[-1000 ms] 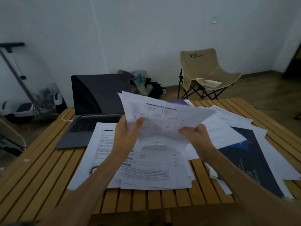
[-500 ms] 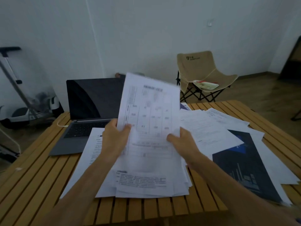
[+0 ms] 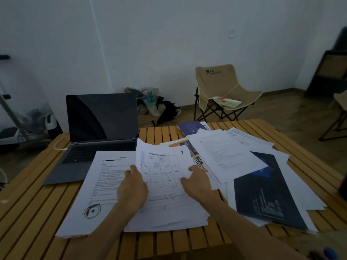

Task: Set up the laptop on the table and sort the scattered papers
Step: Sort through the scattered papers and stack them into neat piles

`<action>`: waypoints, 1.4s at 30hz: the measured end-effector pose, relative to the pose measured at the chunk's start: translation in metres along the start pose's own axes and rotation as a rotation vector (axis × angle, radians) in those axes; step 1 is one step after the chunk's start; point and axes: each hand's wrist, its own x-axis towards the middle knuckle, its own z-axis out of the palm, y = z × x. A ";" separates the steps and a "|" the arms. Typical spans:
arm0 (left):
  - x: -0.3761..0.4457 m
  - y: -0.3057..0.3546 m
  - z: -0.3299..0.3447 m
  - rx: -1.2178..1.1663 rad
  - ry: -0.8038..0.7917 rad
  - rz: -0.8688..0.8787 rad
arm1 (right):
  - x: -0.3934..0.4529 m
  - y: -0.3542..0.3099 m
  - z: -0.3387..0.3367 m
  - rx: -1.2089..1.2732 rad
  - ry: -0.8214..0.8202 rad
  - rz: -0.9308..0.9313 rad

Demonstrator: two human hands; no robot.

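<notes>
**Both hands on form sheet, papers spread right of laptop**

Landmark: laptop [image 3: 97,136], open, screen dark, back-left on the slatted wooden counter [image 3: 33,212]. Left of it, off the counter, a scooter-like thing [image 3: 22,128] on the floor, blurred. A white cable [image 3: 59,147] runs to the laptop's left edge. Behind it to the right, a pile of bags [image 3: 155,107] against the wall. Further right, a beige folding chair [image 3: 223,91] with a logo on the backrest, text too small to read.

In front of the laptop, overlapping its front right corner, a stamped sheet [image 3: 97,188] with a round star seal bottom left. Just right, a form sheet [image 3: 165,177] printed with a table grid, top of a stack; heading unreadable. Left hand [image 3: 132,192] grips its left edge, fingers curled. Right hand [image 3: 197,182] lies on its right edge, fingers spread. Far right of the laptop, loose white papers [image 3: 223,156], a purple booklet [image 3: 193,128] and a dark blue brochure [image 3: 266,196] overlap.
</notes>
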 end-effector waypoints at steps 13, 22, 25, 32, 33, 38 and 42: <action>0.016 0.050 0.053 0.301 -0.218 0.481 | 0.078 0.055 -0.095 -0.389 0.273 -0.001; 0.012 0.033 0.079 0.334 -0.264 0.522 | 0.161 0.110 -0.172 -0.554 0.134 0.228; 0.011 0.033 0.079 0.340 -0.266 0.518 | 0.167 0.112 -0.182 -0.437 0.108 0.171; 0.011 0.033 0.075 0.286 -0.288 0.532 | 0.122 0.085 -0.186 -0.054 0.296 0.026; 0.011 0.036 0.071 0.236 -0.291 0.548 | 0.109 0.076 -0.187 0.081 0.341 0.007; 0.012 0.072 0.017 -0.929 -0.402 0.056 | 0.043 0.053 -0.164 0.491 0.182 -0.024; 0.014 0.078 -0.019 -1.214 -0.368 -0.032 | 0.007 0.048 -0.131 0.560 -0.034 -0.049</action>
